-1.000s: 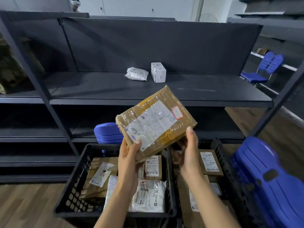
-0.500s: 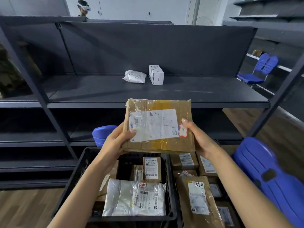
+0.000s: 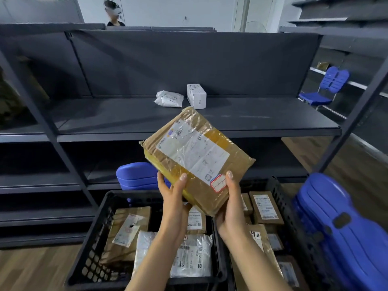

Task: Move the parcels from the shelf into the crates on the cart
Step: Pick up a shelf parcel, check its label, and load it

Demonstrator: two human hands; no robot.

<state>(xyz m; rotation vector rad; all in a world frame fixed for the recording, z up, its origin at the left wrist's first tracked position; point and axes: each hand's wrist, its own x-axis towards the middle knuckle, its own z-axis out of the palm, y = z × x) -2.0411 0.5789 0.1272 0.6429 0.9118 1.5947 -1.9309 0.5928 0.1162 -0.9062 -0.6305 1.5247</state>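
A brown taped parcel (image 3: pixel 195 158) with a white label is held tilted above the crates, its near corner down. My left hand (image 3: pixel 173 196) grips its lower left edge and my right hand (image 3: pixel 230 203) grips its lower right edge, thumbs on top. Below are two black crates: the left crate (image 3: pixel 94 238) and the right crate (image 3: pixel 287 208), each holding several parcels. On the dark shelf (image 3: pixel 126 120) lie a white bag parcel (image 3: pixel 169 99) and a small white box (image 3: pixel 196 96).
Blue plastic chair parts stand at the right (image 3: pixel 344 234) and behind the left crate (image 3: pixel 134 175). A blue chair (image 3: pixel 327 87) sits far right. Shelf uprights (image 3: pixel 48 127) flank the bay. A person (image 3: pixel 113 13) stands behind the shelving. Wooden floor lies on both sides.
The parcel has been turned in both hands, from level and facing me to tilted with its far end up-left. Both hands have slid to its near end.
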